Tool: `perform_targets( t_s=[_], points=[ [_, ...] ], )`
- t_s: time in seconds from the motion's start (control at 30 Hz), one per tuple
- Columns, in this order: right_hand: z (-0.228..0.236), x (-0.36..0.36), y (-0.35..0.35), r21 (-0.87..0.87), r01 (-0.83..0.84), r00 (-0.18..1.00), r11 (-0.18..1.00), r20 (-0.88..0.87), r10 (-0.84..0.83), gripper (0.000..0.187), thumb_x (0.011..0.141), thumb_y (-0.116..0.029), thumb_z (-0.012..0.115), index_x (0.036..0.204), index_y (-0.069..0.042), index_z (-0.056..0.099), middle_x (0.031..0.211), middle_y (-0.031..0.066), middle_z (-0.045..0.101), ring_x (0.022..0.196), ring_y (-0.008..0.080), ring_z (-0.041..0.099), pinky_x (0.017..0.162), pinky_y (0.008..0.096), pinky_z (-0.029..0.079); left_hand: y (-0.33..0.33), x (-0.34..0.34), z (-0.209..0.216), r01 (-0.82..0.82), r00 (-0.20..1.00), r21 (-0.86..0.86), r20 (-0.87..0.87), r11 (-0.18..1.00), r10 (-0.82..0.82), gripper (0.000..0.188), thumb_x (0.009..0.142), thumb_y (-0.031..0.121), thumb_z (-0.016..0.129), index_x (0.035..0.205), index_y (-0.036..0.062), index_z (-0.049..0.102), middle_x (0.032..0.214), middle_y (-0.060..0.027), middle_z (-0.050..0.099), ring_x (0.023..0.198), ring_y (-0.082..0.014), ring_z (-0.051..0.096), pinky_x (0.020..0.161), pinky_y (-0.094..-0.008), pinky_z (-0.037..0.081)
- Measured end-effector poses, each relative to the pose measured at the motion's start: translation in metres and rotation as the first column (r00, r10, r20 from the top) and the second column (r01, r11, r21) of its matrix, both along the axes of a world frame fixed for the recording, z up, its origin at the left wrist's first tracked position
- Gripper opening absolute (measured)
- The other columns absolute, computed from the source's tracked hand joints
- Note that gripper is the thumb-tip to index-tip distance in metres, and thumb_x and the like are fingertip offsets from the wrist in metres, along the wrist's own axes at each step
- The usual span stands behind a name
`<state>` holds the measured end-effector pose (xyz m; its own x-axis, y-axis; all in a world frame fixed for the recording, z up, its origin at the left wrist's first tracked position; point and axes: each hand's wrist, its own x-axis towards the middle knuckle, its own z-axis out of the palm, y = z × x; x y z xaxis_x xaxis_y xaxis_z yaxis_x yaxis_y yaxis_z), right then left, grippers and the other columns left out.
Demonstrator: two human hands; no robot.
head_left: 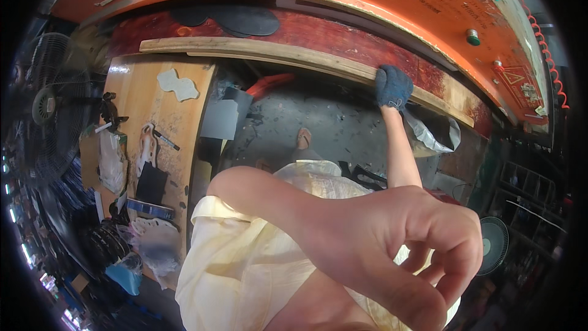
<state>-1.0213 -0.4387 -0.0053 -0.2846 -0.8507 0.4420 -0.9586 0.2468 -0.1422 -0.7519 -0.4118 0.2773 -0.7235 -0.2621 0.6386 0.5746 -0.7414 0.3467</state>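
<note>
My bare left hand (pixel 422 251) is large and close in front, its forearm crossing my body from the left. Its fingers curl inward and the thumb bends toward the index fingertip; nothing shows between them. Farther off, my right hand (pixel 394 89) wears a dark blue knitted glove. It rests on the wooden edge strip (pixel 275 51) of a worn red bench (pixel 331 34). How its fingers lie cannot be made out. Just below the glove hangs a silvery plastic sheet or bag (pixel 429 135).
An orange machine beam (pixel 367 6) with a green button (pixel 472 37) spans the back. Dark flat pieces (pixel 248 21) lie on the bench. At left, a wooden table (pixel 138 92) carries a pale cutout (pixel 177 84), a marker (pixel 166 140) and a tape roll (pixel 150 209). Fans stand on both sides.
</note>
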Motion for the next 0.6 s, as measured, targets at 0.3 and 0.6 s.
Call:
perform_targets(
  t_s=[0.3,0.6],
  points=[
    [0.006,0.002,-0.002,-0.033,-0.025,0.999,0.999,-0.020,0.024,0.027,0.086,-0.035,0.055,0.096,-0.014,0.070,0.093,0.0106,0.068,0.090,0.0312,0.063,0.083,0.0450,0.045,-0.010,0.005,0.008,-0.180,0.984,-0.191,-0.043,0.965,0.175,0.020,0.081,0.024,0.078,0.081,0.0089,0.066,0.084,-0.0012,0.062,0.076,-0.0090,0.055,0.057,-0.0216,0.039],
    [0.034,-0.008,-0.010,0.312,-0.038,0.982,0.949,0.190,-0.023,0.029,0.085,-0.035,0.056,0.092,-0.012,0.072,0.089,0.0136,0.069,0.085,0.0342,0.065,0.078,0.0468,0.049,-0.067,-0.037,-0.104,-0.415,0.577,-0.551,0.456,0.724,0.678,0.005,0.088,0.010,0.067,0.089,0.0051,0.067,0.094,-0.0030,0.064,0.089,-0.0120,0.062,0.079,-0.0267,0.050]
  ],
)
